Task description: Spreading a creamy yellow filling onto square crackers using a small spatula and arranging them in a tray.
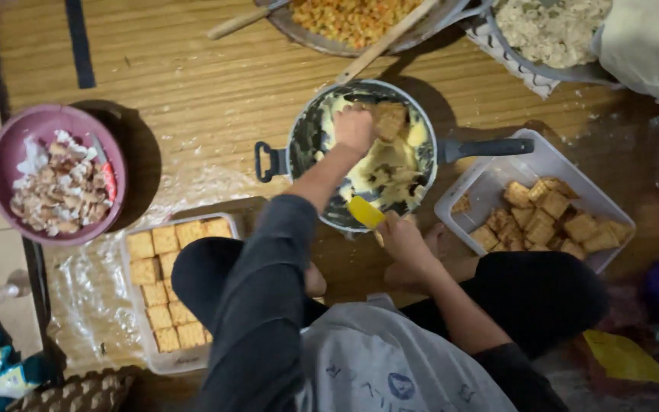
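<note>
while dipped, tofu (389, 120) beside hands (355, 127)

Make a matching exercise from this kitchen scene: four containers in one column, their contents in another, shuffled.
Containers:
1. Dark pan under the left hand
2. Purple bowl
3. White tray beside the right hand
4. Clear tray by the knee

Contents:
A. Loosely piled brown cubes
B. Pale yellow batter
C. Broken eggshells
D. Cubes packed in neat rows

Pairs: 1-B, 2-C, 3-A, 4-D
</note>
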